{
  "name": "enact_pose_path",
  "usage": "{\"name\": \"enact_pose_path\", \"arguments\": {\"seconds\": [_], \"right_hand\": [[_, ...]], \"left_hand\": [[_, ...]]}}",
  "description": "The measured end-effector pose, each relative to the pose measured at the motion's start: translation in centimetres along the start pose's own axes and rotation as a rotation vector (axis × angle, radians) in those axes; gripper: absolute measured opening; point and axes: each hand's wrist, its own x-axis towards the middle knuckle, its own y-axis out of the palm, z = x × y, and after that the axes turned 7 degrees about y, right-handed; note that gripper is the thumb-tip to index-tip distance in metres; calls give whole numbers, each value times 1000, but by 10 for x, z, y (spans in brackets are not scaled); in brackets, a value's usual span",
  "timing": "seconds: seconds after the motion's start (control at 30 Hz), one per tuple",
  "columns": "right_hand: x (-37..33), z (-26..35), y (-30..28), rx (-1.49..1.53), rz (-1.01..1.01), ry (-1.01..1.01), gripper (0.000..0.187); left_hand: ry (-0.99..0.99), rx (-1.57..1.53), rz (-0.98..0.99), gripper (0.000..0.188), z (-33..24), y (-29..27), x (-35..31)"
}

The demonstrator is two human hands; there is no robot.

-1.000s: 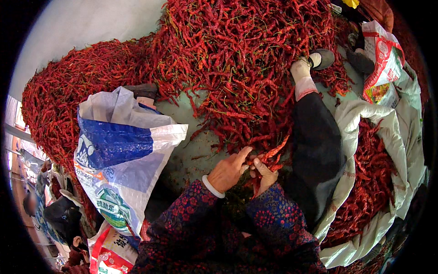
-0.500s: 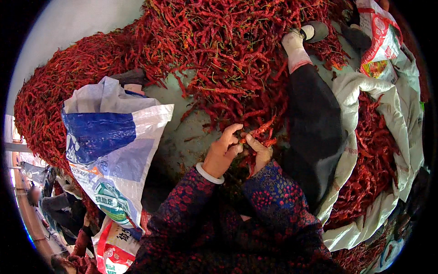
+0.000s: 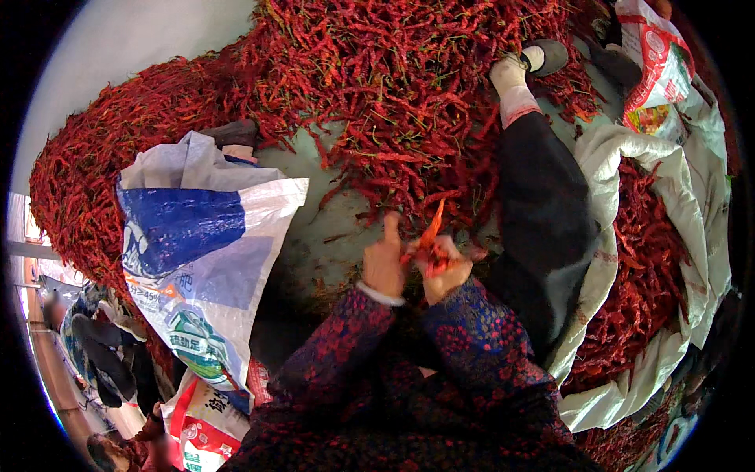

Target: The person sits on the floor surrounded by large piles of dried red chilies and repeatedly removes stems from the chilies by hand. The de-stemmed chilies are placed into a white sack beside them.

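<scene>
My right hand [image 3: 447, 277] is closed around a few dried red chili peppers [image 3: 432, 245], one of them pointing up past the fingers. Beside it, my left hand [image 3: 383, 263], slightly blurred, has its index finger stretched out, and I see nothing held in it. Its inner side is close to the peppers in the right hand; whether they touch I cannot tell. A white bangle [image 3: 381, 295] circles my left wrist. Just beyond both hands lies a large heap of red chili peppers [image 3: 393, 102], some with green stems.
On the right, an open white woven sack [image 3: 590, 338] holds more chilies. A white and blue printed sack [image 3: 212, 259] covers something at left. My dark-trousered leg [image 3: 546, 212] stretches between heap and open sack. A red and white bag [image 3: 657, 55] is at far right. Other people [image 3: 110, 354] sit at lower left.
My left hand has turned, its index finger now pointing up. The right hand has shifted slightly left, and the peppers in it have tilted more upright.
</scene>
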Motion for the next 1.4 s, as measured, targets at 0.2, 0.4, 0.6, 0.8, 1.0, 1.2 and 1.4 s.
{"name": "enact_pose_path", "arguments": {"seconds": [0.2,0.4,0.6,0.8,1.0,1.2,1.4], "right_hand": [[1,32,-13,215,-186,224,11],[10,-6,-39,630,269,366,36],[19,-14,-43,826,384,443,21],[11,-11,-35,745,178,490,27],[11,7,-19,669,21,534,32],[13,4,-30,680,167,524,31],[17,-7,-30,796,275,498,26]], "left_hand": [[157,216,363,33,54,-23,-29],[358,-46,381,27,11,-52,-1],[281,146,84,37,26,-30,90],[301,363,89,29,36,-1,121],[182,-221,-156,11,73,-12,120],[-220,-1009,-204,15,61,-56,86],[-209,-1208,-221,21,52,-68,65]]}}
